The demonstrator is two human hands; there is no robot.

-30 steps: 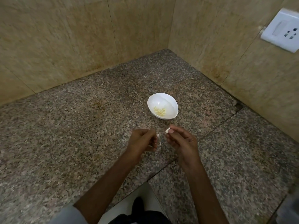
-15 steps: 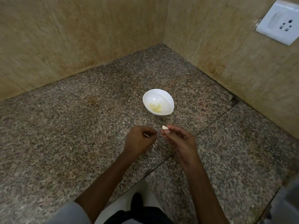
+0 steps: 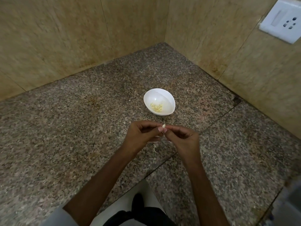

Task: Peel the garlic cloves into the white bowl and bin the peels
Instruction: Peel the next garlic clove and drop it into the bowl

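I see the clove (image 3: 163, 126) held above the counter (image 3: 78, 131), just on my side of the bowl (image 3: 170, 99), with open granite between the two. It is pale and small, and a thin wisp of skin stands up from its top. Both hands meet on it. The right hand (image 3: 184, 138) pinches it between thumb and forefinger, with the other fingers curled under. The left hand (image 3: 140, 134) comes in from the other side, fingers curled, and its thumb and forefinger tips close on the same clove. I cannot tell whether the left fingertips grip the flesh or only the skin.

The bowl is white and oval and stands upright on the granite. A small heap of peeled cloves (image 3: 156, 107) lies in its bottom, toward the near left side. A pale peel (image 3: 155, 147) lies on the counter under the hands, just beside the left wrist.

The counter runs back into a corner of tan wall (image 3: 57, 38), and a seam crosses it on the right. A white socket (image 3: 283, 20) is on the right wall, well apart from the bowl.
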